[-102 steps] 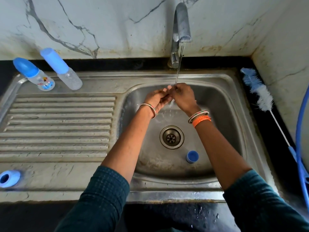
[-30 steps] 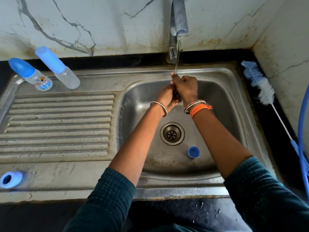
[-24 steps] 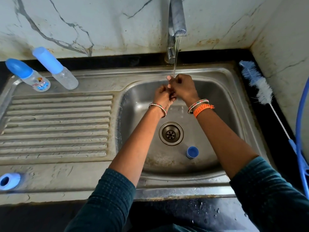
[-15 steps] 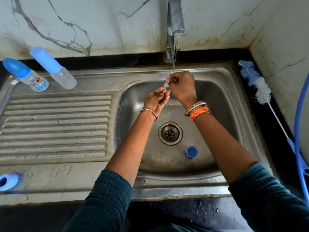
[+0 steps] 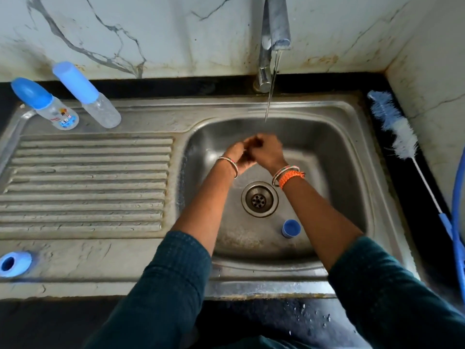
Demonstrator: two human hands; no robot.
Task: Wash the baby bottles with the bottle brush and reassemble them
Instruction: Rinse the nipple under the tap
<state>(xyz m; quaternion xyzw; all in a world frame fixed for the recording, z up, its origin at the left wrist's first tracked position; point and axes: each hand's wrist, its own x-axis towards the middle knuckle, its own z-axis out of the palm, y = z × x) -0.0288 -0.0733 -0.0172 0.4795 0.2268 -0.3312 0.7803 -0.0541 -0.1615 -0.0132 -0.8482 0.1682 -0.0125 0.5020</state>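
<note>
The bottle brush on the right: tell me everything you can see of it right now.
The bottle brush lies flat on the dark counter strip right of the sink, beside the wall. Its fluffy bristle head, blue at the far tip and white nearer, points toward the back corner. A thin white rod runs toward the viewer into a blue handle, which meets a blue hose at the frame edge. Nothing grips it; neither hand is near.
</note>
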